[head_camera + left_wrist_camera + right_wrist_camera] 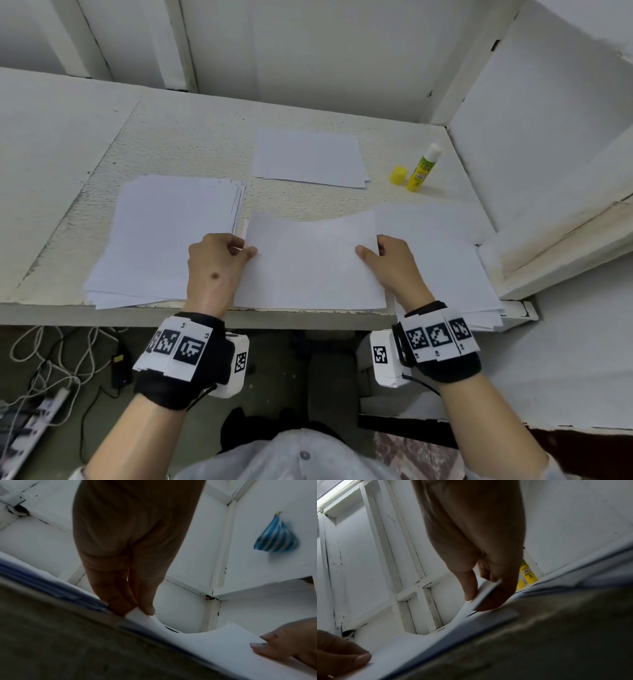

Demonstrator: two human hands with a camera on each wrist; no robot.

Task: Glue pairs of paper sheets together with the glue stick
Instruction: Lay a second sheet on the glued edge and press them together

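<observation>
- The left hand (214, 270) pinches the left edge of a sheet (310, 263), thumb on top and fingers (120, 605) curled beneath.
- The right hand (394, 267) pinches the sheet's right edge the same way, thumb above, fingers (498, 599) under.
- The sheet sags between the two hands, its far edge lifted off the tabletop (191, 144).
- Just left of the left fingers lies a stack (164, 240) of paper; a second stack (445, 270) lies under and right of the right fingers.
- Beyond the fingers, well apart, lies a small pile (308, 157).
- Far right of it stands the glue stick (423, 168), uncapped, its yellow cap (398, 175) just beside.
- A blue striped bag (276, 538) hangs on the wall; its contents are hidden.
</observation>
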